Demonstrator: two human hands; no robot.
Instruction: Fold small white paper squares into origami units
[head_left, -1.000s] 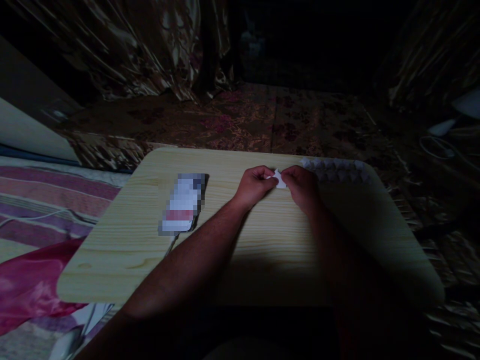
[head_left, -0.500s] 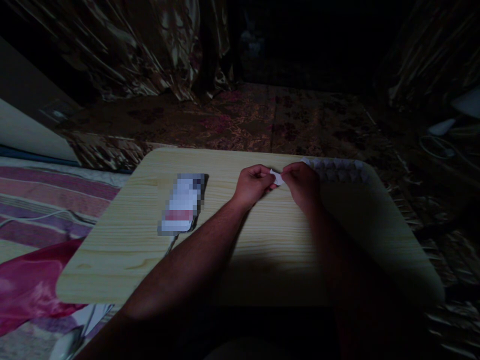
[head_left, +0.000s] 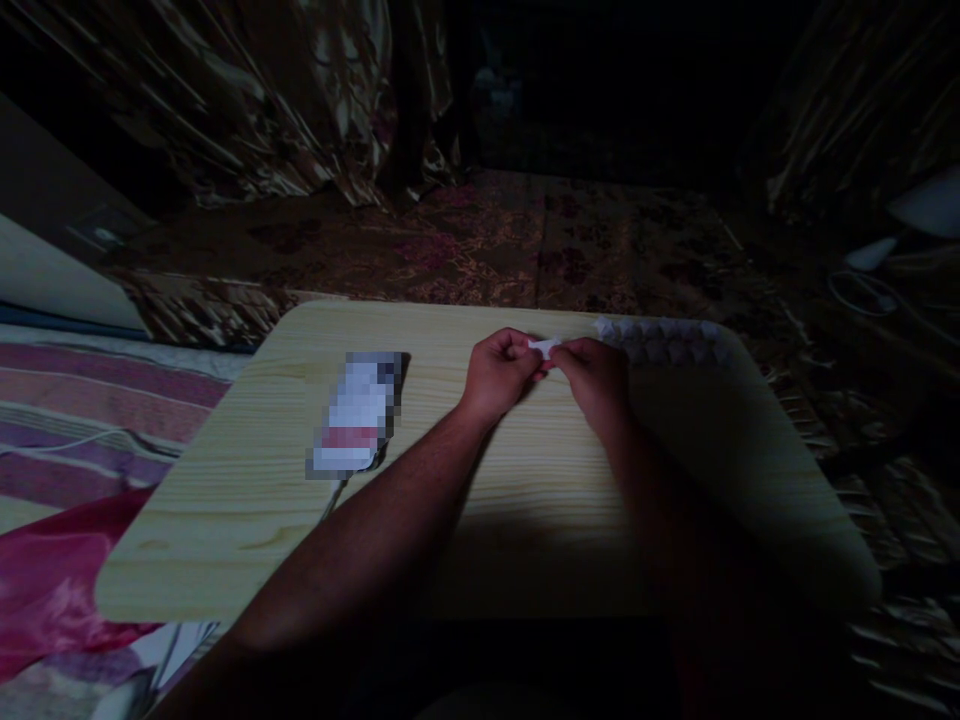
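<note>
A small piece of folded white paper (head_left: pixel 544 347) is pinched between my two hands above the far part of the wooden table (head_left: pixel 420 540). My left hand (head_left: pixel 501 372) grips its left end, fingers curled behind it and thumb in front. From the other side my right hand (head_left: pixel 592 375) holds the right end with thumb and fingertips. The folds are too small and dim to make out. Just past my right hand, several small pale folded paper stars (head_left: pixel 671 340) stand in two rows near the table's far right corner, partly hidden by that hand.
A phone (head_left: pixel 356 410), its surface pixelated, lies on the left of the table with a white cable (head_left: pixel 334 495) running off it. Left of the table is a striped bedspread (head_left: pixel 82 390) with a pink cloth (head_left: pixel 67 580). Patterned curtains (head_left: pixel 315 100) hang behind.
The white paper has turned flatter between my fingers, and my right hand has shifted slightly left toward my left hand. More of the star rows shows. The whole view has tilted a little.
</note>
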